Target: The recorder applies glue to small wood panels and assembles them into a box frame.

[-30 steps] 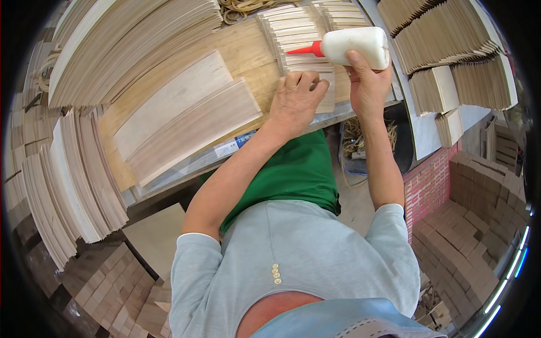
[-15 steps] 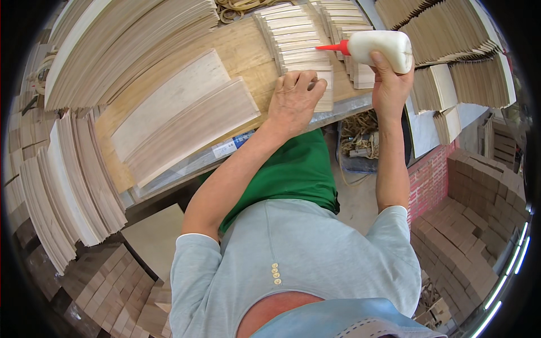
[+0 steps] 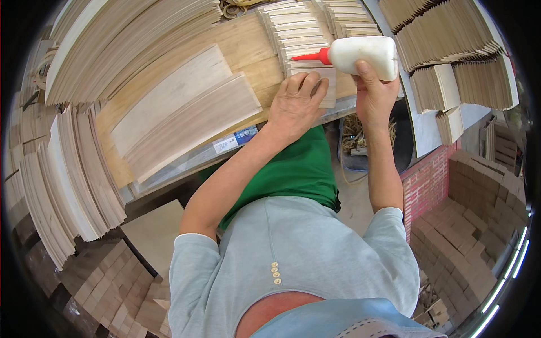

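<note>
Your right hand (image 3: 376,96) is wrapped firmly around a white bottle (image 3: 363,55), its red nozzle (image 3: 321,56) pointing left above overlapping wood strips (image 3: 290,35). Your left hand (image 3: 296,104) is at their near end; whether it grips one, I cannot tell.

The view comes from the left one of two wide fisheye cameras worn side by side on the person's head, and it faces down and forward. Nearest to the lens are a pale blue mask (image 3: 332,321) and the grey-blue shirt (image 3: 293,242), seen from above. The desk (image 3: 253,48) lies farther off, and the left hand (image 3: 293,107) and the right hand (image 3: 377,98) show over its near edge. The field sweeps from the curved wood stacks (image 3: 84,174) on the left to the stacked blocks (image 3: 456,225) on the right; straight edges bow toward its dark, rounded rim.
</note>
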The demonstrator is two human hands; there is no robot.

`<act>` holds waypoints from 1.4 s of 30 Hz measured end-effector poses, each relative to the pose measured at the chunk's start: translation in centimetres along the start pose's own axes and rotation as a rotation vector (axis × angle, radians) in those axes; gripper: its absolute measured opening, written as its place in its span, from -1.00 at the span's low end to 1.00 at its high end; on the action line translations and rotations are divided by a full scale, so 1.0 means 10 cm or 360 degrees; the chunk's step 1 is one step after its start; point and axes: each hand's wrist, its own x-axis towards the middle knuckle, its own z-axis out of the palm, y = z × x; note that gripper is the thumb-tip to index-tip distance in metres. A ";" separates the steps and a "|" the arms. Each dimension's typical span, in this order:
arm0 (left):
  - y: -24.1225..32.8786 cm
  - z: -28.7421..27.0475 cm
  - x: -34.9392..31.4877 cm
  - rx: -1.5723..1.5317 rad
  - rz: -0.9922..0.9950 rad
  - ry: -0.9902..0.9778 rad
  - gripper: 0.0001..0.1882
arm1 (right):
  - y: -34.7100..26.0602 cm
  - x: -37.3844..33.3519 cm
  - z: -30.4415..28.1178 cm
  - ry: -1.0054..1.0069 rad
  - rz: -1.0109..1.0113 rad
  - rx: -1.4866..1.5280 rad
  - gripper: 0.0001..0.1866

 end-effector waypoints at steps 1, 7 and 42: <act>0.00 0.01 0.00 0.0024 0.0007 0.0010 -0.31 | 0.03 -0.02 0.02 -0.0009 -0.0005 0.0004 -0.54; -0.01 0.04 0.00 0.0000 0.0012 0.0006 -0.30 | 0.05 -0.03 0.06 -0.0050 0.0022 0.0066 -0.48; 0.11 0.24 -0.09 0.0165 -0.0018 0.0207 -0.25 | -0.03 -0.22 -0.03 -0.0006 0.0122 0.0078 -0.43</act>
